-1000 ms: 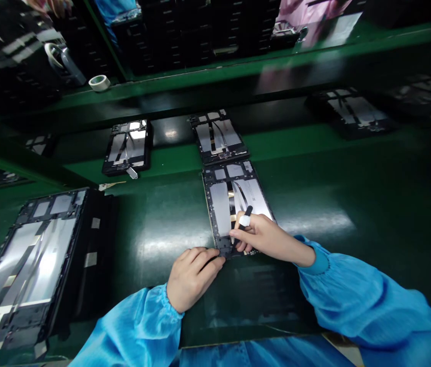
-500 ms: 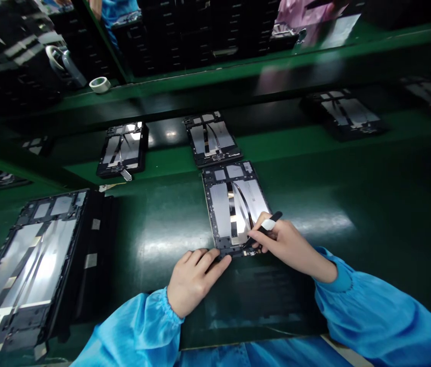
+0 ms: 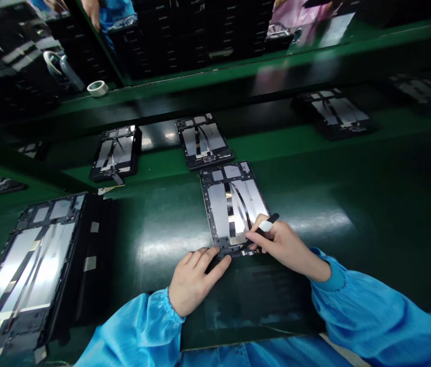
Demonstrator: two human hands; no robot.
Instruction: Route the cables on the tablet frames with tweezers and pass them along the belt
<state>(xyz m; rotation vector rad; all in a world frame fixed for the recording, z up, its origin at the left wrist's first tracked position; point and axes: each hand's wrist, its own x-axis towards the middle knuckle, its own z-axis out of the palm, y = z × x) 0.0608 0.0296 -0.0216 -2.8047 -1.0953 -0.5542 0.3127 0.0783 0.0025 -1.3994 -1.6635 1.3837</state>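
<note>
An opened tablet chassis (image 3: 234, 204) with silver shielding and dark ribbon cables lies on the green bench in front of me. My right hand (image 3: 280, 244) is closed around a thin black tool (image 3: 263, 228) with a white band, its tip down at the chassis's near edge. My left hand (image 3: 194, 278) rests at the near left corner of the chassis, index finger stretched out onto its bottom edge, the other fingers curled. Both arms wear blue sleeves.
A stack of larger open chassis (image 3: 27, 270) sits at the left. Two more units (image 3: 115, 153) (image 3: 203, 140) lie on the belt behind, another (image 3: 332, 112) at the right. A tape roll (image 3: 98, 88) sits on the back ledge before dark stacked trays. Other people's sleeves show at the top.
My right hand has shifted from the chassis's lower middle toward its lower right, and the tool now leans right. The units on the belt have drifted left. My left hand has barely moved.
</note>
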